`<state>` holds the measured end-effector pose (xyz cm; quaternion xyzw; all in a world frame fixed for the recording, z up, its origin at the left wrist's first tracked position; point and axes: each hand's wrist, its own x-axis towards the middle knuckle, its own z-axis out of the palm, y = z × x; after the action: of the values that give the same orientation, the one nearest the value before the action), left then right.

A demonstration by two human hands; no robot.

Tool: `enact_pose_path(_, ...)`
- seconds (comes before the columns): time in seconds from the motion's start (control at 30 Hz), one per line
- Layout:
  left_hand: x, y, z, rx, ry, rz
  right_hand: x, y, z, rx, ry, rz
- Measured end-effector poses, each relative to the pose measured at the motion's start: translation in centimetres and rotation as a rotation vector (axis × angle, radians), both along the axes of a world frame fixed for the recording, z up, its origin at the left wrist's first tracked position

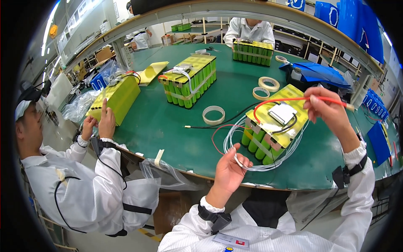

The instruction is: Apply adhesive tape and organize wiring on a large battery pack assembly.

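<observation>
A battery pack of green cells with a yellow top sheet stands on the table before me. On its top lies a white flat module with a short black lead. My right hand is closed on a thick red cable, lifted above the pack's right side, its bare end pointing right. At the near left corner, my left hand pinches a loop of thin white wires that runs around the pack's base. A black cable and a thin red wire stretch out to the left.
Tape rolls lie on the green table. Another battery pack stands farther back. At left a co-worker handles a yellow-wrapped pack; another person sits opposite behind a pack. Blue sheets lie at right.
</observation>
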<state>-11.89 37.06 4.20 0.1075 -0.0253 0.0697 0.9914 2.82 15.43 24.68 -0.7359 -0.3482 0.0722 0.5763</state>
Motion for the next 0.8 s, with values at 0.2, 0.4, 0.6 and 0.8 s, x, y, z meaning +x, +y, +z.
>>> enact_pose_path(0.2, -0.2, 0.3, -1.7, -0.021, -0.009, -0.059, -6.5, -2.0, 2.8, -0.534, -0.494, 0.394)
enact_pose_path(0.4, 0.8, 0.9, -1.8, -0.094, -0.034, -0.104, -13.1, 1.4, 2.1, -0.807, -0.812, 0.583)
enact_pose_path(0.6, 0.7, 1.2, -2.0, -0.113, -0.01, -0.077, -12.7, -0.6, 6.0, -1.204, -0.74, 0.443)
enact_pose_path(0.8, 0.7, 1.1, -2.3, -0.099, 0.016, -0.1, -14.4, -13.3, 5.8, -0.859, -0.546, -0.116)
